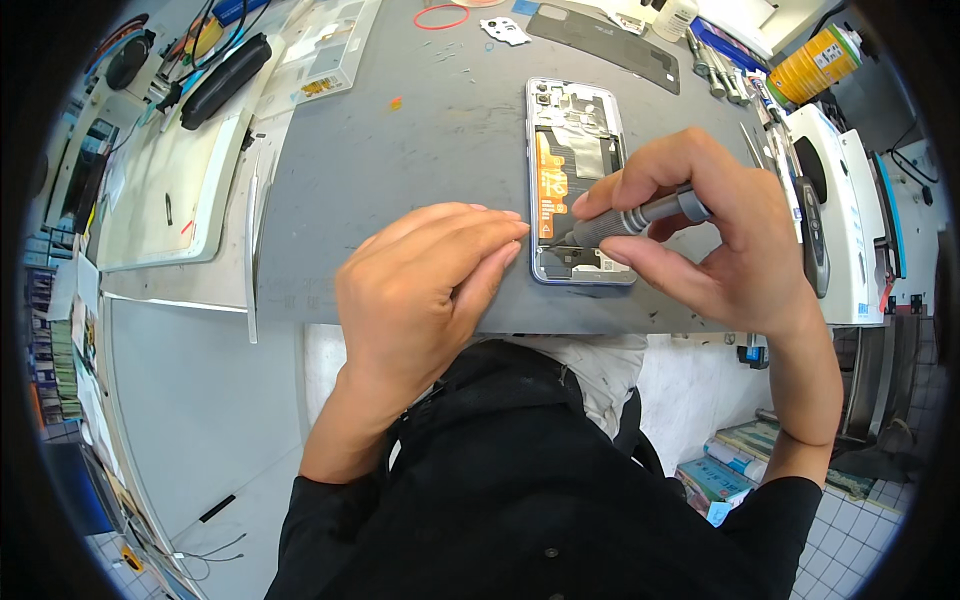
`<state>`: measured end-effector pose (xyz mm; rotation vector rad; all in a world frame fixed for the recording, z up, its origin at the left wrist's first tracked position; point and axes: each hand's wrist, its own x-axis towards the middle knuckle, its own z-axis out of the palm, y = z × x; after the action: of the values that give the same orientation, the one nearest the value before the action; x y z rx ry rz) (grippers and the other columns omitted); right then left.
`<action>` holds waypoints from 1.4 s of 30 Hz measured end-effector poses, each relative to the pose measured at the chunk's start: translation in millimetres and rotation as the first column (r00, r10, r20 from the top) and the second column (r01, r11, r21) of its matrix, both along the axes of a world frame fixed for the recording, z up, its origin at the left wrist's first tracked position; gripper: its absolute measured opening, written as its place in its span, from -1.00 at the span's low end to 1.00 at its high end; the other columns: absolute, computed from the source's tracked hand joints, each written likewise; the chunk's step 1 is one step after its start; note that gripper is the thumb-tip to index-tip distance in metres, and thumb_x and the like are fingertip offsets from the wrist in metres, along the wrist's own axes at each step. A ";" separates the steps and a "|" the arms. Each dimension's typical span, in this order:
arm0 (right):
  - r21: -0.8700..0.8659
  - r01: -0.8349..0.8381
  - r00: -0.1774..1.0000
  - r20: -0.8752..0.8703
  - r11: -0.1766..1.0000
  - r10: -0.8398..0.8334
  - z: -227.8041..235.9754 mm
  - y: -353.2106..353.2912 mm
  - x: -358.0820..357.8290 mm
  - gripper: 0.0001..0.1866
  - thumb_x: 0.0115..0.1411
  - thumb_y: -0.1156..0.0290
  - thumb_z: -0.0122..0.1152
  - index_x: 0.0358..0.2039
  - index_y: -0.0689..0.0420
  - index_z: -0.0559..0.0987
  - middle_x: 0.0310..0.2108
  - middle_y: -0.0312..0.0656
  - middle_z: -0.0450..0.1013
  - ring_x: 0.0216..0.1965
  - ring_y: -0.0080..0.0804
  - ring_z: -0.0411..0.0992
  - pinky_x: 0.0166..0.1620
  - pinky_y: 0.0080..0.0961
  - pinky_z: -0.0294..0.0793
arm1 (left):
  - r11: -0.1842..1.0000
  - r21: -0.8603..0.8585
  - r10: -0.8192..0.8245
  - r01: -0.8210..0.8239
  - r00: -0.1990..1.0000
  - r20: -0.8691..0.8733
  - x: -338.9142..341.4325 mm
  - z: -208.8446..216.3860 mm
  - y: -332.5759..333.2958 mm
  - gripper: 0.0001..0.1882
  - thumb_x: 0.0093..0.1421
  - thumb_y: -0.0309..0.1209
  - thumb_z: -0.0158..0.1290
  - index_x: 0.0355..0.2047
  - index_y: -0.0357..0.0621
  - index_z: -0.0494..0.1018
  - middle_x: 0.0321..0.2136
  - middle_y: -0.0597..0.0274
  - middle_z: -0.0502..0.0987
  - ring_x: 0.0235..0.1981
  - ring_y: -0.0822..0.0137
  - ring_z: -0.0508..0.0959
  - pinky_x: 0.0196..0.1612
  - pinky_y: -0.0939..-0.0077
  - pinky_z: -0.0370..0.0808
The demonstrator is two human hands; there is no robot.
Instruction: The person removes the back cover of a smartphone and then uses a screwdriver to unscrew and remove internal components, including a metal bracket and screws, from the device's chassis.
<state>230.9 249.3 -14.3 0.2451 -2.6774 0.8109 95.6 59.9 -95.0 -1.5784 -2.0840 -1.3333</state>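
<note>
A smartphone with its back off lies on the grey mat, its inner boards and orange battery label exposed. My right hand grips a grey screwdriver between thumb and fingers. The tool slants down to the left, and its tip meets the lower part of the phone, where the exact contact is too small to make out. At the phone's left edge, my left hand has its fingers pressed together, with the fingertips and thumb against the frame.
Beyond the phone, a dark back cover and small loose screws lie on the mat. An orange spray can and a white machine stand at right. A clear parts box and black pouch are at left.
</note>
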 end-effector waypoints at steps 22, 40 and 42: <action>0.546 0.159 0.987 -0.084 0.823 -0.134 25.0 -33.9 -12.6 -0.55 -0.09 0.28 0.55 -0.25 0.17 0.54 -0.45 -0.16 0.54 -0.40 -0.29 0.58 -0.40 -0.46 0.52 | 0.999 -0.001 0.035 -0.035 0.998 -0.057 0.3 -4.6 -0.2 -0.85 0.02 -0.45 0.32 -0.35 -0.01 0.66 -0.35 0.38 0.70 -0.19 0.27 0.70 -0.23 0.43 0.57; 0.673 0.154 0.978 -0.002 0.723 -0.206 34.8 -24.4 -17.7 -0.58 -0.06 0.28 0.52 -0.23 0.12 0.53 -0.33 -0.20 0.57 -0.37 -0.24 0.58 -0.38 -0.43 0.51 | 1.000 -0.020 0.005 -0.005 0.999 0.037 1.4 -1.7 -1.0 -0.84 0.03 -0.59 0.29 -0.33 -0.19 0.66 -0.33 0.21 0.70 -0.18 0.16 0.70 -0.10 0.38 0.61; 0.686 0.153 0.975 0.014 0.712 -0.223 37.3 -22.9 -14.7 -0.61 -0.03 0.33 0.52 -0.23 0.12 0.52 -0.32 -0.23 0.58 -0.37 -0.27 0.59 -0.38 -0.46 0.51 | 1.000 -0.023 0.003 -0.002 0.999 0.043 2.0 -0.9 -0.7 -0.84 0.02 -0.59 0.30 -0.33 -0.19 0.66 -0.33 0.21 0.70 -0.18 0.16 0.70 -0.10 0.38 0.61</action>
<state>216.3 226.4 23.0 0.0910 -2.9148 -0.2760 97.6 59.2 -95.9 -1.5698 -2.1332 -1.3589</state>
